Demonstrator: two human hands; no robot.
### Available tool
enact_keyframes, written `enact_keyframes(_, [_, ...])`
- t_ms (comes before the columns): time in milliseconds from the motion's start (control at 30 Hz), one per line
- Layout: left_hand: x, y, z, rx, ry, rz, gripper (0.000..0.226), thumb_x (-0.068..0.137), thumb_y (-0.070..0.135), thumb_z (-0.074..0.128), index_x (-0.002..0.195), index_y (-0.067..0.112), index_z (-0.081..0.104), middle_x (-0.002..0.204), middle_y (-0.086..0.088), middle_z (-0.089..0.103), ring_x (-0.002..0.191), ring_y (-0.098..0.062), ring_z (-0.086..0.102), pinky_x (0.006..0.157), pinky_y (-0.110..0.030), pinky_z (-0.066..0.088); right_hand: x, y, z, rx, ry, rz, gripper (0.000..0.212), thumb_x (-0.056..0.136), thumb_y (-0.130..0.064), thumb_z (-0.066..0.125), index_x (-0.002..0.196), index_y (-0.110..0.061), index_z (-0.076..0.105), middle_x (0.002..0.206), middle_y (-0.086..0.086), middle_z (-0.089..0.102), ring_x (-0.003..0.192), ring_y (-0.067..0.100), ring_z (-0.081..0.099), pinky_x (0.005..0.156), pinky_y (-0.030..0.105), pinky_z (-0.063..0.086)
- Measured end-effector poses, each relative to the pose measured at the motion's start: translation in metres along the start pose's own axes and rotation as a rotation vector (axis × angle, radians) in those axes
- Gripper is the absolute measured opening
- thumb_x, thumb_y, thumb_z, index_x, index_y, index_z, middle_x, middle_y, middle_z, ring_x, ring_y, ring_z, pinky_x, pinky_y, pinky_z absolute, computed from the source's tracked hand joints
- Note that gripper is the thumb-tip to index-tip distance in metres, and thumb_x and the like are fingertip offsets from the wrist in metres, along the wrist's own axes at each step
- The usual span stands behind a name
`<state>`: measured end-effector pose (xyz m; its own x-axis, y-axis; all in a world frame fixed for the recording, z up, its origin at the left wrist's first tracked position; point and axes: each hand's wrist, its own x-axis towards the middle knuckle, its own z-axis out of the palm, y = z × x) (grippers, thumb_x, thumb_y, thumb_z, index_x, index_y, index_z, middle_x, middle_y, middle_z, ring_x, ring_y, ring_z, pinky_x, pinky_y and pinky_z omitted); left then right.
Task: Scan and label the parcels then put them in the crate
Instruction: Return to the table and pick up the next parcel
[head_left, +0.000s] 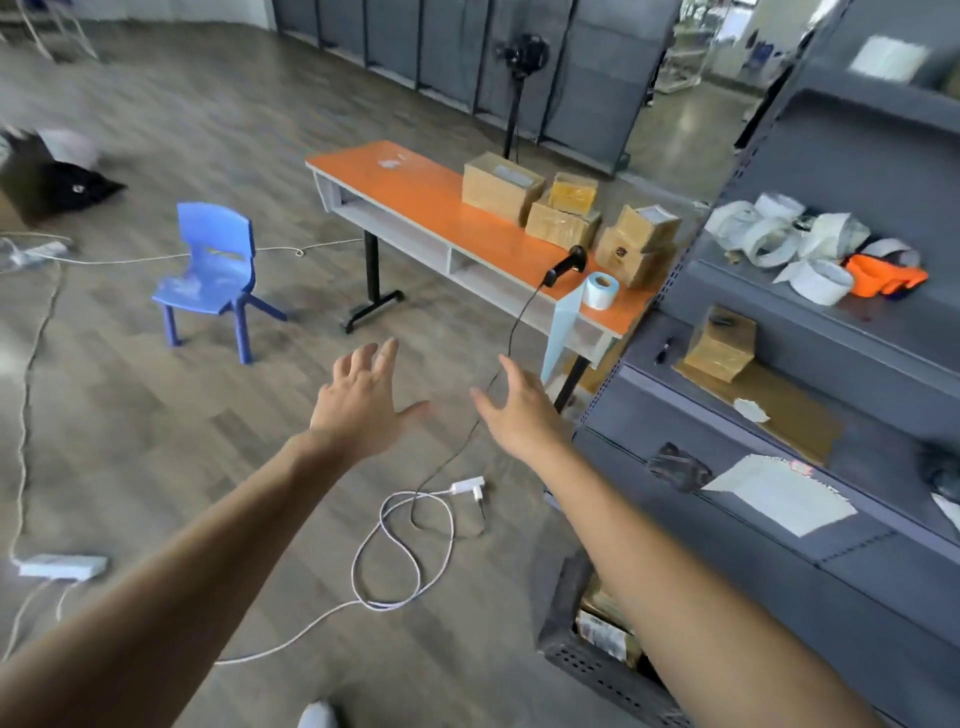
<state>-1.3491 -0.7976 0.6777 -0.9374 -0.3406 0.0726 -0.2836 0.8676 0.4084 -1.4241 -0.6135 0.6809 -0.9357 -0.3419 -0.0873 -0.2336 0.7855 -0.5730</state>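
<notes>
Wood-plank floor (156, 415); grey perforated metal shelving (857, 171) at 3 o'clock. Glossy orange table (415, 202) at 1 o'clock bears tape-wrapped cardboard parcels (501, 184), black scanner (566, 265), white label roll (600, 291). Dark perforated crate (587, 670) at 5 o'clock. Left hand (363, 410) and right hand (519, 410) spread wide, empty.

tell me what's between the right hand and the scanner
In the head view, only the scanner's own black cable hangs in that stretch, running down toward the open right hand. Behind it is just wood floor.
</notes>
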Motion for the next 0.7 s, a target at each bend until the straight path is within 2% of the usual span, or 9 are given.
enact_keyframes(267, [0.094, -0.099, -0.043, -0.014, -0.044, -0.009, 0.093, 0.081, 0.067, 0.058, 0.152, 0.024, 0.016, 0.152, -0.005, 0.026, 0.139, -0.032, 0.024, 0.106, -0.050, 0.035, 0.098, -0.096, 0.051, -0.033, 0.006, 0.010, 0.068, 0.095, -0.057, 0.045, 0.153, -0.032, 0.018, 0.154, 0.004, 0.030, 0.138, 0.026, 0.038, 0.105, 0.045, 0.041])
enact_keyframes(500, [0.195, -0.145, -0.056, -0.012, -0.038, 0.019, 0.093, 0.082, 0.067, 0.057, 0.152, 0.022, 0.017, 0.152, -0.005, 0.026, 0.140, -0.032, 0.024, 0.108, -0.049, 0.034, 0.205, -0.138, 0.077, -0.061, 0.022, 0.030, 0.068, 0.096, -0.059, 0.042, 0.153, -0.033, 0.017, 0.154, 0.004, 0.030, 0.136, 0.027, 0.039, 0.101, 0.048, 0.045])
enact_keyframes(700, [0.334, -0.169, -0.054, 0.028, -0.044, 0.108, 0.081, 0.081, 0.064, 0.059, 0.143, 0.025, 0.026, 0.139, -0.005, 0.037, 0.132, -0.033, 0.032, 0.101, -0.049, 0.040, 0.339, -0.154, 0.094, -0.025, 0.075, 0.043, 0.070, 0.095, -0.059, 0.045, 0.153, -0.032, 0.018, 0.154, 0.006, 0.031, 0.134, 0.027, 0.041, 0.099, 0.047, 0.047])
